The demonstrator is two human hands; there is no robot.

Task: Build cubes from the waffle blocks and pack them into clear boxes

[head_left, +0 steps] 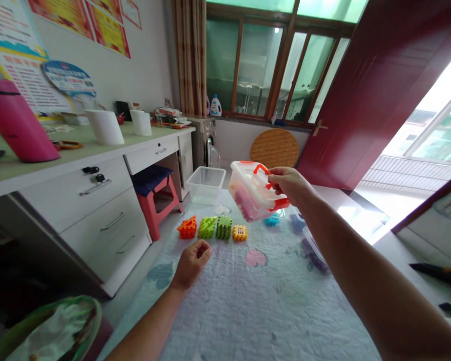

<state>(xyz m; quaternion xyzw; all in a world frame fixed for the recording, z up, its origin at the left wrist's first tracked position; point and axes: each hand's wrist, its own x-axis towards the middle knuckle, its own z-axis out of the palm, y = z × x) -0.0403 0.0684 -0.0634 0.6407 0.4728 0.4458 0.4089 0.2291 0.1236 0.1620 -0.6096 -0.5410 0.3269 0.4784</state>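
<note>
Right of four already lined-up blocks (224, 227), my right hand (290, 184) is pinching a still-lidded box's (244, 195) orange handle (261, 169); before them, my left hand (191, 261) is making a loose, seemingly empty fist.

One left hand (192, 261), lower centre; one right hand (291, 184), right of centre. Four toy blocks (224, 227) in row, mid-frame. One red-handled box (247, 195), centre. One open clear bin (205, 193), left of centre. Two white rolls (105, 128), upper left. One stool (152, 180), left. One round board (274, 148), upper right of centre.
</note>
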